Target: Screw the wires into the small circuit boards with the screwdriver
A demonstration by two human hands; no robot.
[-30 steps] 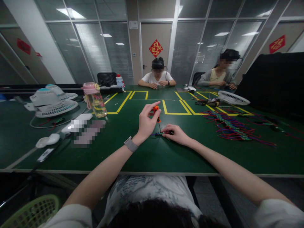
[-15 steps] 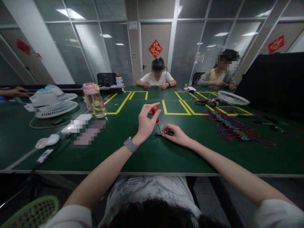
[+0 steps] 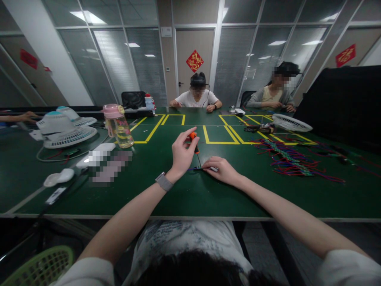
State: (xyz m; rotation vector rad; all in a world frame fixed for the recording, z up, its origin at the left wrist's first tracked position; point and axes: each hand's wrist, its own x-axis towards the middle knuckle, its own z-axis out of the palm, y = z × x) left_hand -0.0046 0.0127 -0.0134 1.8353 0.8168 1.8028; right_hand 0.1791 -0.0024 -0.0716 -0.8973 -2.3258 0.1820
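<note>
In front of me, my left hand (image 3: 183,153) is closed around the orange and black handle of a screwdriver (image 3: 193,137). Its thin shaft points down, with the tip at a small green circuit board (image 3: 197,168) on the table. A dark blue or purple wire runs left from this board. My right hand (image 3: 219,169) rests low on the table, fingertips pinched at the board's right end beside the screwdriver tip. Part of the board is hidden by those fingers, and a small whitish piece shows under the hand.
Wired circuit boards (image 3: 293,159) lie in a row at right. A white fan part (image 3: 291,122) sits behind them. At left are a pink-lidded bottle (image 3: 118,127) and white fans (image 3: 70,135). Co-workers sit across the table (image 3: 166,198); another person's hand (image 3: 28,117) shows far left.
My right fingers have closed in and straightened toward the screwdriver tip. The left hand and screwdriver handle have shifted slightly left. The co-worker opposite has moved their hands apart.
</note>
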